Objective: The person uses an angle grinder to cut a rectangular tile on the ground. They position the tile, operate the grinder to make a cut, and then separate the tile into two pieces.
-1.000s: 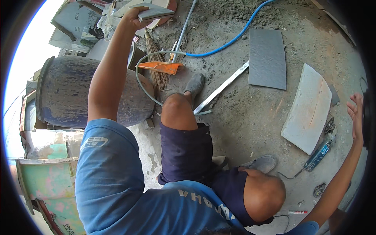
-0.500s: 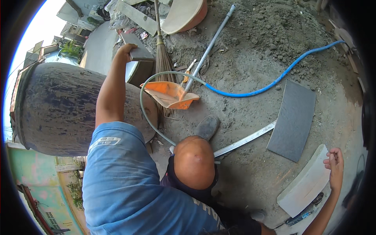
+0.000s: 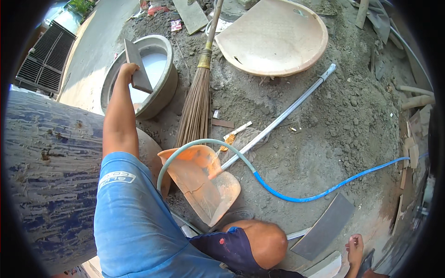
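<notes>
With my left arm stretched out, my left hand [image 3: 128, 70] grips a grey tile [image 3: 138, 69] by its edge, fingers closed on it. The tile is held tilted above a round grey tub [image 3: 169, 76] of whitish water. At the lower right, my right hand [image 3: 355, 247] hangs empty, its fingers loosely curled and apart. Close by it lies a dark grey tile [image 3: 324, 227] on the ground. A paler slab [image 3: 327, 267] shows partly at the bottom edge, below that tile.
A large dark ribbed barrel [image 3: 51, 180] lies on the left. Nearer the middle are a stick broom [image 3: 194, 102], an orange dustpan [image 3: 199, 185] with a long handle, and a blue hose [image 3: 296, 199]. A shallow beige basin [image 3: 273, 37] sits beyond, beside heaped sandy soil [image 3: 352, 111].
The view has swung toward the tub, so its water now shows more fully. The tile in my left hand has turned to stand edge-up over the tub. My right hand still holds nothing.
</notes>
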{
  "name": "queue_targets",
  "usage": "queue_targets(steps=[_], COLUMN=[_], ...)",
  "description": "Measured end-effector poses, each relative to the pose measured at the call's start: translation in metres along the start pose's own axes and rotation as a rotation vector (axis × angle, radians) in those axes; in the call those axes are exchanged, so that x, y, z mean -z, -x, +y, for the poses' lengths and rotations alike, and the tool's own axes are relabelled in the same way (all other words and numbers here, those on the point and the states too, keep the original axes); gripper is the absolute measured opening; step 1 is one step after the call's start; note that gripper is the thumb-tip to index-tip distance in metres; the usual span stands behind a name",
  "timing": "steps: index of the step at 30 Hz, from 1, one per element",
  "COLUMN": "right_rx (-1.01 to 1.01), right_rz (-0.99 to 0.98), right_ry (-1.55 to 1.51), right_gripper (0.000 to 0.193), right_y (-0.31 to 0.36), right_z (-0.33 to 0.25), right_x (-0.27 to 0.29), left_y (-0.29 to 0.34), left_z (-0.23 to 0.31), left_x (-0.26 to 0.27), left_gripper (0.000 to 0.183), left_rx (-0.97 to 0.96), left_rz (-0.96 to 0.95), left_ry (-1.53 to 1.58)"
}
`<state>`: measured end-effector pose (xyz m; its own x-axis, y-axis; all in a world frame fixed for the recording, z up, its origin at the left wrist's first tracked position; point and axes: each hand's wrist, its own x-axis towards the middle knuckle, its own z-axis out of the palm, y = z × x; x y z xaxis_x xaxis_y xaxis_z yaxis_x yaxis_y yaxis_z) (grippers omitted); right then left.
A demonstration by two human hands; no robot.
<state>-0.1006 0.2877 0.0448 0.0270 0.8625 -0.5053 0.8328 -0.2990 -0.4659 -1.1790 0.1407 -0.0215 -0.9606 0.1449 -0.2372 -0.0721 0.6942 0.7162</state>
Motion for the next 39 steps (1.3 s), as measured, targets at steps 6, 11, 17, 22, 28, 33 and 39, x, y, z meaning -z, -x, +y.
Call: queue_targets(steps=[6, 11, 17, 22, 28, 33, 39], right_rx=[-0.016, -0.046, 0.057, 0.063, 0.06, 0.118, 0.215], right_rz=[-0.136, -0.157, -0.312, -0.317, -0.341, -0.294, -0.275], right_ry=[0.142, 0.203, 0.138, 0.144, 0.191, 0.128, 0.206], right_gripper=[0.023, 0.023, 0.026, 0.022, 0.021, 0.02, 0.017], right_y=[-0.025, -0.051, -0.067, -0.068, -0.07, -0.066, -0.075], right_z=[-0.054, -0.048, -0.056, -0.063, -0.066, -0.066, -0.023], right_x=[-0.025, -0.031, -0.047, -0.064, -0.069, -0.079, -0.087], left_y=[-0.05, -0.088, -0.089, -0.086, -0.095, -0.103, -0.065], left_z=[-0.05, -0.075, -0.115, -0.138, -0.152, -0.166, -0.152], left_x=[-0.031, -0.038, -0.063, -0.076, -0.072, -0.097, -0.098], left_gripper=[0.036, 0.034, 0.038, 0.043, 0.045, 0.063, 0.077], left_rx=[0.129, 0.145, 0.003, 0.043, 0.068, -0.039, 0.126], left_rz=[-0.004, -0.042, 0.068, -0.031, -0.111, -0.145, -0.416], left_ry=[0.329, 0.172, -0.003, 0.106, 0.159, -0.36, -0.786])
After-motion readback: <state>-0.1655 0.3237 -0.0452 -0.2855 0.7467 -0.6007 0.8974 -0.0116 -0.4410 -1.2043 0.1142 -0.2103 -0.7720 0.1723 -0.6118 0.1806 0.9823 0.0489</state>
